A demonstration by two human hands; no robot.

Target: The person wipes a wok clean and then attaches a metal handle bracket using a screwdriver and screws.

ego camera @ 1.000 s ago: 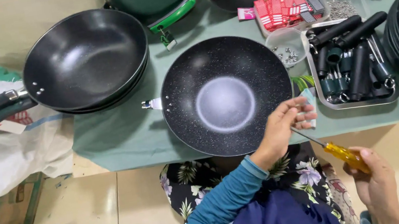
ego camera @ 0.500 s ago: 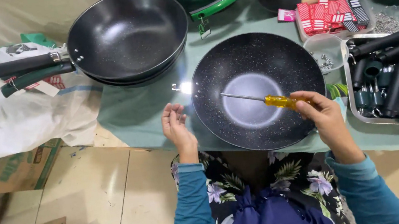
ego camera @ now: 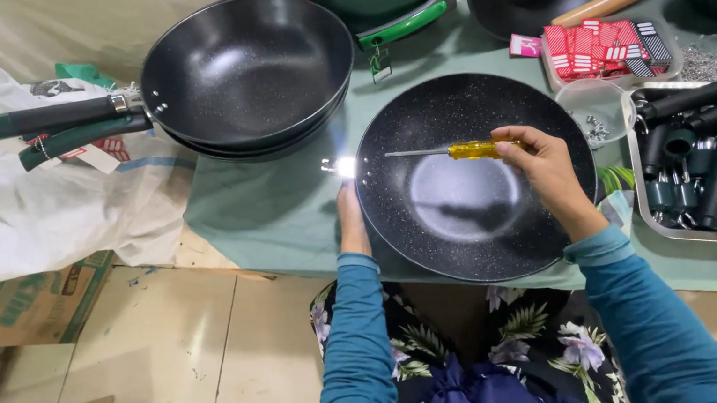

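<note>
The right hand is grasping a yellow screwdriver above the speckled pan. The left hand is touching the pan's rim; its grip cannot be told.

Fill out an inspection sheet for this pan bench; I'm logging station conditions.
Surface: table under a green cloth, crowded toward the back.
Job's things: speckled black pan, no handle fitted; yellow-handled screwdriver held level over it.
Clutter: stacked handled pans; metal tray of black handles; red packets; clear tub of small screws.
Grippers: left hand at the pan's left rim, by a shiny bracket; right hand grips the screwdriver.
Cables: nothing seen.
Surroundings: tiled floor, white sack, cardboard boxes.
</note>
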